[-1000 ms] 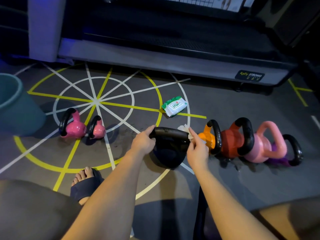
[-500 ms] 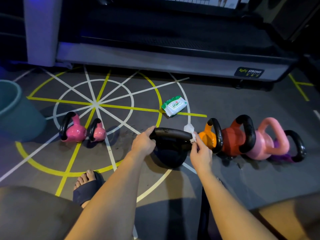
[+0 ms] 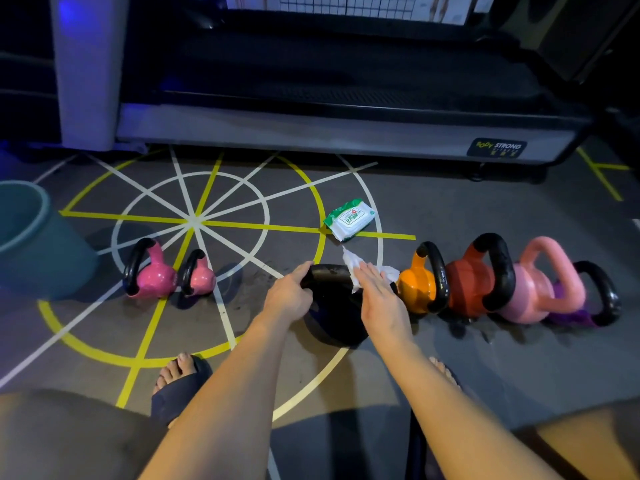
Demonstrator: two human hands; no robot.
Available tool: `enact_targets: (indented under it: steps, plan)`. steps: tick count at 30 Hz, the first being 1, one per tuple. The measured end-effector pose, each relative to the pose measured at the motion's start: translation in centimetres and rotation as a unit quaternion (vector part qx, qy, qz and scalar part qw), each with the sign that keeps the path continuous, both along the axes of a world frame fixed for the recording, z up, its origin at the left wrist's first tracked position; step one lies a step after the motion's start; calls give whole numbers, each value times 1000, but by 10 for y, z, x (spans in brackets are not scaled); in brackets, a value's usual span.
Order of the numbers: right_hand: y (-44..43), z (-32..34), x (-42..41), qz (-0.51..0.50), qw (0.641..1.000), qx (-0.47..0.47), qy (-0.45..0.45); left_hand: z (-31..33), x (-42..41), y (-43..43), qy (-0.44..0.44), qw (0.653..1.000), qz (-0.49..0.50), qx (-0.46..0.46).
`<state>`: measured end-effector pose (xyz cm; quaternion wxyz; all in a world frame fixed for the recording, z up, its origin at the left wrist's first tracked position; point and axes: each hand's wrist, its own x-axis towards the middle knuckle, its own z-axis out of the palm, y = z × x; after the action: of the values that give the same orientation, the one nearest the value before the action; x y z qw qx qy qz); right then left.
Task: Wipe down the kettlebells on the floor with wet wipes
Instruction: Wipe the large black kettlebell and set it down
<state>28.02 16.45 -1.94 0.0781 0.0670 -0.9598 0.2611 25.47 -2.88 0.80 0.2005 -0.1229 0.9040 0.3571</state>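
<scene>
A black kettlebell (image 3: 337, 317) stands on the floor in front of me. My left hand (image 3: 289, 294) grips the left end of its handle. My right hand (image 3: 379, 296) lies flat over the right part of the handle, pressing a white wet wipe (image 3: 355, 270) against it. To the right stand an orange kettlebell (image 3: 417, 287), a red one (image 3: 467, 289), a light pink one (image 3: 535, 292) and a purple one (image 3: 571, 311) in a row. Two pink kettlebells (image 3: 156, 278) stand at the left. The pack of wet wipes (image 3: 349, 218) lies just beyond the black kettlebell.
A teal bucket (image 3: 31, 244) stands at the far left. A treadmill base (image 3: 311, 129) runs across the back. My left foot in a dark slipper (image 3: 180, 382) is near the front, and my knees fill the lower corners. Yellow and white lines mark the grey floor.
My right hand has gone from pinching the wipe at the handle's right end to lying flat on top of it, further left along the handle. The left hand keeps its grip.
</scene>
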Motion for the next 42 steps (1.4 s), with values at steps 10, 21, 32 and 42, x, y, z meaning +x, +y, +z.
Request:
enact_targets:
  steps: [10, 21, 32, 42]
  plan:
    - [32, -5, 3, -102, 994, -4, -45, -6, 2, -1, 13, 1000, 5, 11]
    - [18, 7, 4, -73, 996, -54, -21, -6, 3, 0, 12, 1000, 16, 15]
    - [-31, 23, -13, 39, 998, 50, 25, -4, 3, -2, 18, 1000, -1, 1]
    - [25, 8, -3, -3, 997, 76, 9, -1, 1, -3, -5, 1000, -3, 25]
